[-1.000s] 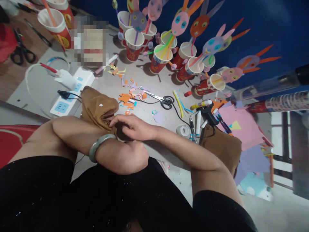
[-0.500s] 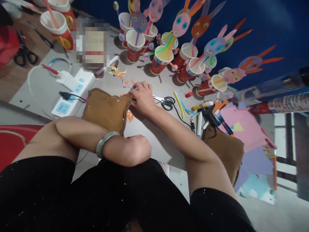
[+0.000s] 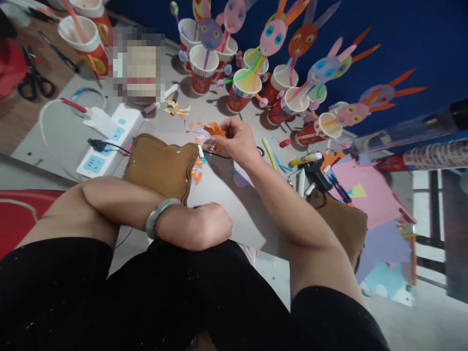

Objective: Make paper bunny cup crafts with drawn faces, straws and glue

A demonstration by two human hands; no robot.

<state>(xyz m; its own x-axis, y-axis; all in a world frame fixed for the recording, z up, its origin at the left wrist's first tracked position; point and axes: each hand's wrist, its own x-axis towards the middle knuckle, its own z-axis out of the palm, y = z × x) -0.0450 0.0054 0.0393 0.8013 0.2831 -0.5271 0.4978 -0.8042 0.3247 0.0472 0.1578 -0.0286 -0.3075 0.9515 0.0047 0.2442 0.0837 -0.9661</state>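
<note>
My right hand (image 3: 239, 141) pinches an orange piece of paper (image 3: 215, 130) just above the tabletop. Paper scraps (image 3: 197, 170) in orange, blue and purple lie around it. Behind the hand, one black handle loop of the scissors (image 3: 261, 151) shows; the rest is hidden. Under my right forearm lies a light purple paper disc (image 3: 241, 176), partly covered. My left hand (image 3: 210, 226) is curled closed at the table's near edge, a green bangle on its wrist. Its fingers fold underneath, so anything in them is hidden. A brown padded cushion (image 3: 161, 163) lies between my arms and the power strip.
Paper cups (image 3: 243, 92) with paper animal heads stand along the back. On the left are a white power strip (image 3: 109, 141) and black scissors (image 3: 34, 83). To the right lie a black glue gun (image 3: 318, 174), markers, pink paper (image 3: 376, 195) and a second brown cushion (image 3: 340, 224).
My right hand has moved right and lifted, with the orange paper now in its fingers. The purple disc has come into view and the scissors are mostly covered. My left hand has barely moved.
</note>
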